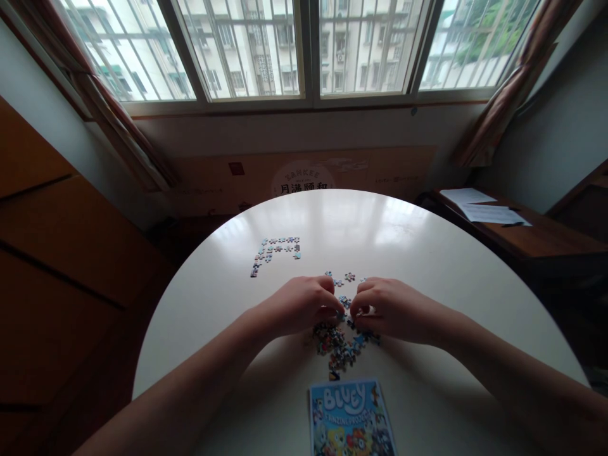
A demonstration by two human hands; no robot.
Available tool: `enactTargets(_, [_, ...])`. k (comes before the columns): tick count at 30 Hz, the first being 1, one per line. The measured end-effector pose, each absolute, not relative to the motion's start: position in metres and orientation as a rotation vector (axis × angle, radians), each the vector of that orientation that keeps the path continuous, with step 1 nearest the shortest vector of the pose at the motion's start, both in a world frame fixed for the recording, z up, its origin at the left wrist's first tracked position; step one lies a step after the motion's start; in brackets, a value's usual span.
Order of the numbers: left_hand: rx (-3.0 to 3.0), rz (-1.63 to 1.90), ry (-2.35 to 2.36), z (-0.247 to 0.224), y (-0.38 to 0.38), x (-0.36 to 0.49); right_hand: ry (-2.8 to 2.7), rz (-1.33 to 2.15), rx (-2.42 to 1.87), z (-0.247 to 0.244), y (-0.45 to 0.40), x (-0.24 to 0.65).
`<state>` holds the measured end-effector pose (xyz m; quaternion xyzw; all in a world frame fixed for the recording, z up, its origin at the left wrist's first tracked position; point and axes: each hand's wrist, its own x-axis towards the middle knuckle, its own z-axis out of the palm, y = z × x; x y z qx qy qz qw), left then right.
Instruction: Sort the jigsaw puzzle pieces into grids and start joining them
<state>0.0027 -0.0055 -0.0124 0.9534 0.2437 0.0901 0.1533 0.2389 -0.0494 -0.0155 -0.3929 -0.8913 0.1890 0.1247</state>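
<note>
A person's bare hands meet over a loose heap of small multicoloured cardboard jigsaw pieces [335,345] on a glossy white, round-edged surface [427,253]. The heap's long axis runs away from the wearer, from the picture card up to the fingers. The left hand [308,303] curls, thumb and forefinger nearly together; the right hand [387,307] bends with a small gap inside its grip. Whether either set of fingers has hold of a piece cannot be told.

Beyond the left hand, a partly joined jigsaw section [278,249] has its top row running left to right, its left column slanting toward the wearer. The blue "Bluey" picture card [351,421], title upright to the wearer, lies nearest, cut off by the lower edge.

Behind stand a barred sliding window [310,50], pinkish curtains [498,107] and, at right, a brown wooden desk [560,237] bearing white papers [494,214]. The surface partly hides a tan lettered panel [304,174]; individual piece designs are too small to read.
</note>
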Motion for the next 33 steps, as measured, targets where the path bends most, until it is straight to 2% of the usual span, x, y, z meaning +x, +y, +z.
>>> enactTargets(9, [2.683,0.4,0.662,-0.01,-0.008,0.006,-2.448,0.891,-1.142,-0.01,-0.045,0.25])
enactTargets(18, [2.31,0.769,0.656,0.0,-0.022,0.015,-2.093,1.004,-1.07,-0.009,-0.051,0.245])
enactTargets(23, [2.275,0.802,0.663,-0.005,-0.024,0.018,-1.95,1.057,-1.03,-0.018,-0.052,0.238])
enactTargets(27, [2.388,0.726,0.876,-0.002,-0.01,0.005,-1.965,0.901,-1.059,-0.018,-0.048,0.243])
enactTargets(33, [2.22,0.679,1.573,0.008,0.028,-0.041,-2.015,0.718,-1.106,-0.015,-0.043,0.252])
